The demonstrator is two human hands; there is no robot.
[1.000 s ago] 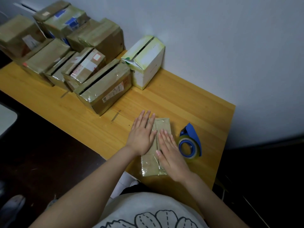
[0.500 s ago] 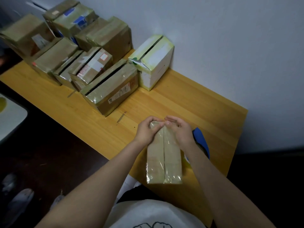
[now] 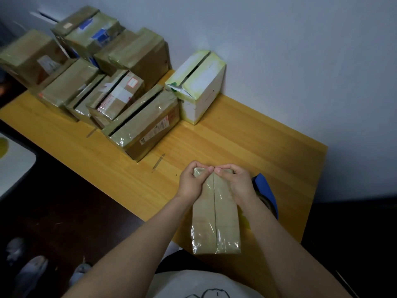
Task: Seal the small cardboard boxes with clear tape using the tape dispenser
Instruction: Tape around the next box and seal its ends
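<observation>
Home packing corner — taped parcels (image 3: 120,97) stacked; wooden table (image 3: 268,151).

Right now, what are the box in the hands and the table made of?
The box looks like dull brown cardboard under shiny, crinkly clear tape. The table seems to be smooth yellowish wood: grain lines and plank seams show.

Person's wearing a white shirt (image 3: 193,284), a tee by the look of it, soft plain fabric. There's a drawing (image 3: 206,294) on the front in thin dark outlines, rounded petal or shell kind of shapes, and only the top edge of it shows. Both forearms are bare all the way down to the left hand (image 3: 191,183) and right hand (image 3: 236,181). Thumbnails look trimmed short.
</observation>
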